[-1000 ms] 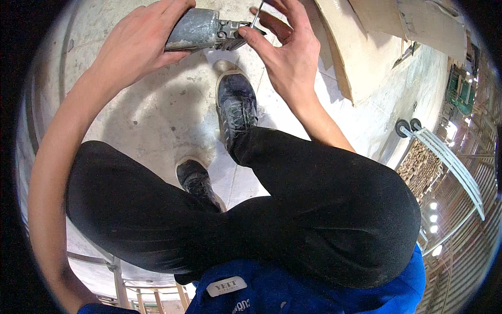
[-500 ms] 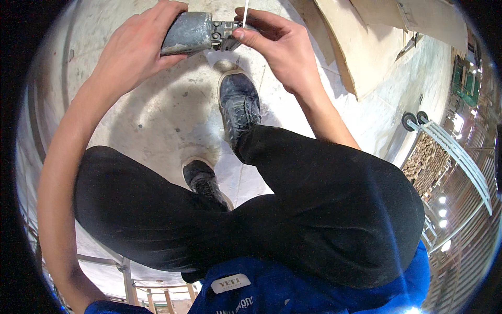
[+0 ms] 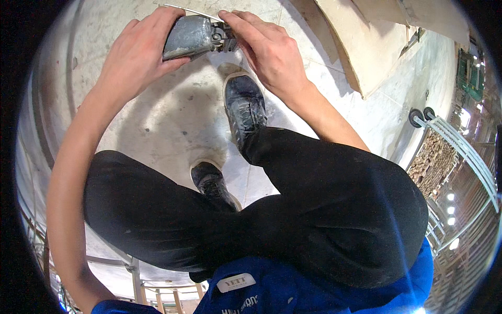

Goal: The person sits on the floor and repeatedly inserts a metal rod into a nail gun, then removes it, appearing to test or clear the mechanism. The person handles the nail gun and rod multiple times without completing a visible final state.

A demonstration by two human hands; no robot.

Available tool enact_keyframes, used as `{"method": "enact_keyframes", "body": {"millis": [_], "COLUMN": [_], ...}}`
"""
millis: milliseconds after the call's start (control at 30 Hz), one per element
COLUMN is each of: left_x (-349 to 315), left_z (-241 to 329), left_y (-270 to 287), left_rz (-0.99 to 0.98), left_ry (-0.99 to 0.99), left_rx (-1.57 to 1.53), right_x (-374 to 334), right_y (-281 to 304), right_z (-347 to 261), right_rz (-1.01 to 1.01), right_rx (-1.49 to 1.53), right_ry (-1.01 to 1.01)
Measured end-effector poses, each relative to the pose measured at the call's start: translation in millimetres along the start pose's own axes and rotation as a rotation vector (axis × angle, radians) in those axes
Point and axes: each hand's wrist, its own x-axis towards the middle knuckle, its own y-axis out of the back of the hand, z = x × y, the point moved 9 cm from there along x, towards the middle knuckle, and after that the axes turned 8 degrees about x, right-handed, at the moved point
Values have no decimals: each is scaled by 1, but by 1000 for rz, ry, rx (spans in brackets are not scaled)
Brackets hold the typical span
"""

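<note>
My left hand (image 3: 137, 52) is wrapped round a scuffed grey tool body (image 3: 187, 37) with a rounded end. A dark metal mechanism (image 3: 221, 40) with small bolts sticks out of its right side. Over the top edge of the body lies a thin pale strip (image 3: 192, 12), nearly level, its right end under my right fingertips. My right hand (image 3: 273, 57) is closed there, back of the hand upward, covering the right end of the mechanism. What the thumb touches is hidden. The tool's exact kind is not plain.
Below the hands are my dark shoes (image 3: 244, 104) on a stained pale floor (image 3: 151, 120). Large beige boards (image 3: 366, 47) lie at the upper right. A metal-framed cart (image 3: 463, 138) on wheels stands at the right beside stacked wooden pieces (image 3: 431, 162).
The pale strip has swung from upright to nearly level across the tool's top. My right hand has turned over, its fingers now reaching left over the mechanism. My left hand keeps its hold.
</note>
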Motion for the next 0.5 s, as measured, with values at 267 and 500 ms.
{"method": "enact_keyframes", "body": {"millis": [267, 500], "left_x": [0, 4], "left_z": [-18, 13], "left_y": [9, 21], "left_rz": [87, 77], "left_ry": [114, -136], "left_rx": [109, 177], "right_x": [0, -8], "right_y": [-2, -2], "right_z": [9, 10], "right_rz": [-11, -49], "right_rx": [59, 30], "right_ry": [-96, -196]}}
